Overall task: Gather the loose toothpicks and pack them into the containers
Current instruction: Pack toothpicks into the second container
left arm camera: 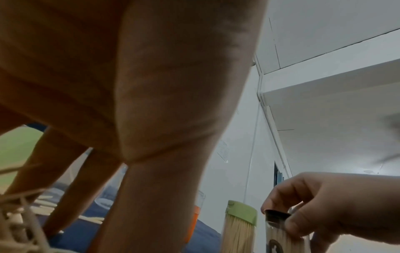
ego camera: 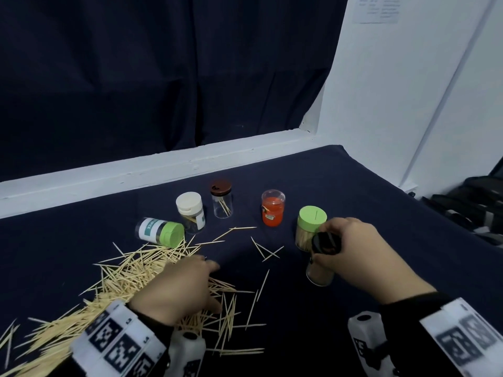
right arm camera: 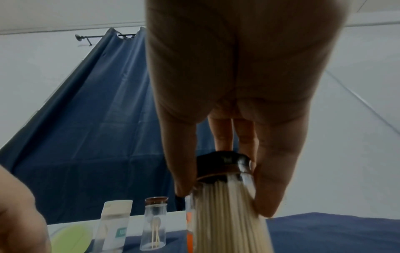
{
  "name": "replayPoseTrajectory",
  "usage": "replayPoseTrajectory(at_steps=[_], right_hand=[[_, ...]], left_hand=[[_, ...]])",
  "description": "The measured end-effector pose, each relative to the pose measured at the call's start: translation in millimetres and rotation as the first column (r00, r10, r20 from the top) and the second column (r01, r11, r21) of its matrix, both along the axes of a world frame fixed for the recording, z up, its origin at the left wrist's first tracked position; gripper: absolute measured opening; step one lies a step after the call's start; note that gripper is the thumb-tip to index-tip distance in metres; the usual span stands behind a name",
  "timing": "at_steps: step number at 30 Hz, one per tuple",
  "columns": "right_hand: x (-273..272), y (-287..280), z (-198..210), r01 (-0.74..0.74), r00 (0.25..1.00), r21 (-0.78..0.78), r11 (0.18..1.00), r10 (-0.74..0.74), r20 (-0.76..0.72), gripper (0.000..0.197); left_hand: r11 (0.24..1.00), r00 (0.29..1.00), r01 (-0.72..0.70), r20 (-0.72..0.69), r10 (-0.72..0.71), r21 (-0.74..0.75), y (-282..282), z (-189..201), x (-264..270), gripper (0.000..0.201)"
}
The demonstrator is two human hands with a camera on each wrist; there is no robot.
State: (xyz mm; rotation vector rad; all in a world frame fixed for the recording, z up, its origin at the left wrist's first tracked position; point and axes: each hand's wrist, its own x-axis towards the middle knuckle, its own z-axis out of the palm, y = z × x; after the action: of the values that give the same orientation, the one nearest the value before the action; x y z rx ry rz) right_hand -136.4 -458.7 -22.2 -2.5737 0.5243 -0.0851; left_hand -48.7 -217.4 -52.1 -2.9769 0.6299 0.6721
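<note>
A big pile of loose toothpicks (ego camera: 128,276) covers the dark blue cloth at the left front, with strays (ego camera: 265,251) toward the middle. My left hand (ego camera: 204,287) lies on the pile, and its straight fingers (left arm camera: 65,184) reach down into the sticks. My right hand (ego camera: 330,242) grips a clear jar (ego camera: 319,277) with a dark lid from above. The jar is upright at table level and packed with toothpicks (right arm camera: 227,219). Whether its base touches the cloth I cannot tell.
Just behind the held jar stands a full jar with a green lid (ego camera: 311,221). Farther back are an orange jar (ego camera: 273,210), a brown-lidded jar (ego camera: 221,202), a white-lidded jar (ego camera: 190,213) and a green-lidded jar on its side (ego camera: 160,231). A dark bag (ego camera: 468,208) lies at the right.
</note>
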Motion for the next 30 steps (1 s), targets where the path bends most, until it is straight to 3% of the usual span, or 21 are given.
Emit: replayPoseTrajectory(at_steps=[8, 12, 14, 17, 19, 21, 25, 28, 30], right_hand=[[8.0, 6.8, -3.6, 0.014, 1.000, -0.054, 0.998, -0.015, -0.022, 0.045], [4.3, 8.1, -2.2, -0.024, 0.998, -0.149, 0.989, 0.016, -0.054, 0.062], [1.1, 14.8, 3.9, -0.062, 0.996, -0.207, 0.976, 0.075, 0.054, 0.065], [3.9, 40.2, 15.8, -0.249, 0.938, -0.181, 0.951, 0.284, 0.197, 0.047], [13.3, 60.9, 13.5, -0.399, 0.900, -0.159, 0.903, 0.419, 0.121, 0.044], [27.1, 82.5, 2.8, -0.519, 0.855, -0.141, 0.843, 0.515, -0.063, 0.051], [51.3, 113.6, -21.2, -0.679, 0.712, -0.175, 0.713, 0.583, -0.391, 0.071], [59.1, 126.6, -25.6, -0.743, 0.626, -0.155, 0.651, 0.595, -0.504, 0.069], [60.0, 130.1, -26.8, -0.752, 0.614, -0.158, 0.640, 0.594, -0.519, 0.063]], left_hand=[[0.998, 1.000, 0.011, -0.008, -0.012, -0.061, 7.4, -4.0, 1.7, 0.077], [0.991, 1.000, -0.001, 0.022, 0.004, -0.135, 9.4, -3.8, 2.3, 0.067], [0.978, 0.999, -0.020, 0.030, 0.027, -0.209, 10.7, -0.2, 0.7, 0.062], [0.958, 0.997, -0.032, 0.053, 0.049, -0.285, 16.8, 13.4, 0.0, 0.054], [0.944, 0.991, -0.087, 0.066, 0.113, -0.317, 26.0, 28.8, 1.9, 0.052], [0.939, 0.979, -0.146, 0.094, 0.183, -0.312, 41.1, 45.8, 6.0, 0.052], [0.962, 0.951, -0.204, 0.195, 0.239, -0.184, 77.1, 69.5, 27.6, 0.051], [0.963, 0.943, -0.210, 0.227, 0.245, -0.168, 92.8, 67.4, 51.4, 0.058], [0.965, 0.953, -0.171, 0.216, 0.213, -0.197, 93.0, 58.4, 65.3, 0.064]])
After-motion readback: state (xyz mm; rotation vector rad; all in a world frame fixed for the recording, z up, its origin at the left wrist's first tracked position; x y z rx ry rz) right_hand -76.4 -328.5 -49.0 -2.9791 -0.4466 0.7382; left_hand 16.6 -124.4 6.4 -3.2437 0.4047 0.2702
